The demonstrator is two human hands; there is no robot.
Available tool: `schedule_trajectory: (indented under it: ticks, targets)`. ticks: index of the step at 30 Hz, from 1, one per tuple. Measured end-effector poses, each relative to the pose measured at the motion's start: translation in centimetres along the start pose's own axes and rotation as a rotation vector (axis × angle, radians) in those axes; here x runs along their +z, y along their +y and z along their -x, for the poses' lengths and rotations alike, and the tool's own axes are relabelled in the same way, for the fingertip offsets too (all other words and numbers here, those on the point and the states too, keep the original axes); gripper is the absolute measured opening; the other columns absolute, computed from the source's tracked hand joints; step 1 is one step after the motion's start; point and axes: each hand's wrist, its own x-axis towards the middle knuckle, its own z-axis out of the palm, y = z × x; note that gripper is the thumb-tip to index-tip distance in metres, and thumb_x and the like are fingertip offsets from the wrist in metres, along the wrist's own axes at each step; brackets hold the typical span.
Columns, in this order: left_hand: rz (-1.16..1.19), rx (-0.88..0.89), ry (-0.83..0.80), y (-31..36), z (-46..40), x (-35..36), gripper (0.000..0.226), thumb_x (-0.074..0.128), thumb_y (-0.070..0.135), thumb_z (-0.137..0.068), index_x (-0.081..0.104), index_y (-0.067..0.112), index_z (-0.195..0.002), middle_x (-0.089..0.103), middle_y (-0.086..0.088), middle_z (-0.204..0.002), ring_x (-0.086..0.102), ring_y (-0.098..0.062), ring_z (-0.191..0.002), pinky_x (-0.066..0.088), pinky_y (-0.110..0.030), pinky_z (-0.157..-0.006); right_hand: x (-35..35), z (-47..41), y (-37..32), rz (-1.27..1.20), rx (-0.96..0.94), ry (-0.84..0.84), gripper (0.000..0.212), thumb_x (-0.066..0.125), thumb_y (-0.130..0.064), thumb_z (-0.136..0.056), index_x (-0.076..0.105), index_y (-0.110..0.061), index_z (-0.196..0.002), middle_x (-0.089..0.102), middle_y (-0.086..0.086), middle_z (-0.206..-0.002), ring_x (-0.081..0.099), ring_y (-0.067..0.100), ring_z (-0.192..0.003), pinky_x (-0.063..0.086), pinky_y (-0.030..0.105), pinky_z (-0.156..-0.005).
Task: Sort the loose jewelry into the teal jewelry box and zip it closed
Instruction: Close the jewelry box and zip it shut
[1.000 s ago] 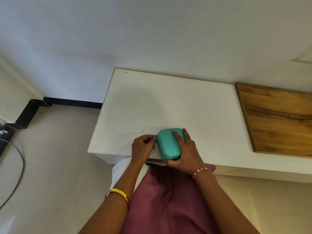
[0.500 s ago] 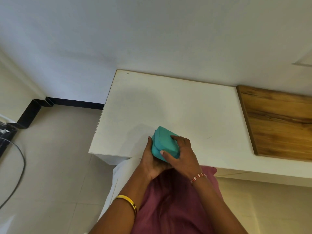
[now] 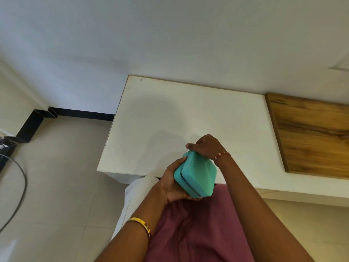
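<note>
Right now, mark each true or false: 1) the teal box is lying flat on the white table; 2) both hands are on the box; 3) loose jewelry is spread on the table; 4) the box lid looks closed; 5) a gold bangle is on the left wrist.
1) False: the teal box is held tilted above the edge of the white table.
2) True: the left hand cradles it and the right hand grips its far end.
3) False: no jewelry shows there.
4) True.
5) True: gold bangle.
</note>
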Motion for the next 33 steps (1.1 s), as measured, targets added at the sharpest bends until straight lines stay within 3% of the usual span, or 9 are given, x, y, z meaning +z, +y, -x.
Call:
schedule_trajectory:
  ticks: [3,5,8,11,15,19,24,27,33]
  targets:
    - [-0.033,-0.01,0.023,-0.2,-0.3,-0.2,0.072,0.084,0.051,-0.037,0.071,0.017,-0.099,0.067,-0.011,-0.101,0.062,-0.029,-0.093,0.05,-0.046,-0.081,-1.1,-0.4,-0.4,0.042,0.077,-0.128,0.038,0.068,-0.022,-0.078,0.046,-0.005,-0.052,0.041,0.006,-0.052,0.042,0.017,-0.049,0.038,0.023,-0.047]
    - [-0.055,-0.019,0.043,-0.3,-0.4,-0.2,0.073,0.082,0.053,-0.041,0.067,0.018,-0.104,0.067,-0.01,-0.102,0.06,-0.029,-0.096,0.051,-0.045,-0.08,-1.7,-0.4,-0.5,0.017,0.079,-0.172,0.02,0.067,-0.013,-0.077,0.059,0.003,-0.069,0.05,0.008,-0.059,0.049,0.017,-0.054,0.043,0.023,-0.05]
    - [-0.091,-0.018,0.081,-0.3,-0.4,-0.2,0.059,0.064,0.056,-0.062,0.062,0.019,-0.108,0.068,-0.008,-0.097,0.06,-0.027,-0.093,0.051,-0.044,-0.078,-2.0,-0.6,-0.6,-0.008,-0.003,-0.183,0.018,0.061,0.0,-0.078,0.067,0.009,-0.093,0.058,0.001,-0.066,0.051,0.013,-0.059,0.044,0.022,-0.057]
    - [-0.097,-0.021,0.126,-0.3,-0.4,-0.2,0.055,0.057,0.054,-0.067,0.061,0.017,-0.108,0.066,-0.01,-0.096,0.06,-0.028,-0.092,0.048,-0.045,-0.079,-1.7,-0.7,-0.2,-0.119,-0.027,-0.1,0.018,0.064,0.008,-0.073,0.069,0.004,-0.09,0.058,-0.005,-0.063,0.052,0.006,-0.058,0.045,0.017,-0.057]
    - [-0.089,-0.03,0.153,-0.2,-0.4,0.0,0.059,0.05,0.06,-0.067,0.063,0.017,-0.105,0.069,-0.01,-0.093,0.059,-0.029,-0.092,0.046,-0.046,-0.081,-0.4,-0.7,-0.1,-0.002,-0.166,0.052,0.017,0.068,0.005,-0.069,0.071,-0.004,-0.084,0.048,-0.006,-0.055,0.045,0.004,-0.055,0.036,0.013,-0.054]
    - [-0.056,-0.022,0.167,-0.2,-0.5,-0.3,0.07,0.043,0.071,-0.067,0.067,0.016,-0.103,0.071,-0.011,-0.095,0.06,-0.031,-0.096,0.044,-0.048,-0.086,1.0,-0.4,-0.1,0.061,-0.253,0.147,0.011,0.065,0.0,-0.073,0.072,-0.007,-0.079,0.048,-0.011,-0.054,0.047,0.007,-0.058,0.038,0.019,-0.059]
    - [-0.011,0.015,0.162,-0.3,-0.7,-0.5,0.063,0.046,0.066,-0.07,0.07,0.015,-0.098,0.071,-0.01,-0.095,0.059,-0.029,-0.095,0.042,-0.047,-0.088,1.9,0.2,0.5,0.016,-0.306,0.166,0.011,0.064,-0.003,-0.078,0.072,-0.011,-0.08,0.061,-0.003,-0.072,0.053,0.009,-0.072,0.031,0.002,-0.06]
    - [-0.018,0.037,0.173,-0.4,-0.6,-0.4,0.056,0.048,0.062,-0.07,0.072,0.016,-0.092,0.071,-0.01,-0.09,0.06,-0.029,-0.091,0.044,-0.045,-0.085,2.0,0.3,0.8,-0.014,-0.333,0.151,0.012,0.063,-0.002,-0.078,0.071,-0.01,-0.08,0.064,-0.002,-0.077,0.053,0.007,-0.073,0.032,0.001,-0.063]
    - [-0.072,0.018,0.197,-0.3,-0.5,0.0,0.053,0.049,0.058,-0.069,0.068,0.016,-0.096,0.07,-0.011,-0.087,0.058,-0.03,-0.088,0.045,-0.045,-0.082,0.3,-0.5,1.3,-0.173,-0.206,0.1,0.01,0.07,-0.001,-0.073,0.072,-0.004,-0.082,0.058,-0.005,-0.057,0.055,-0.001,-0.053,0.038,0.003,-0.054]
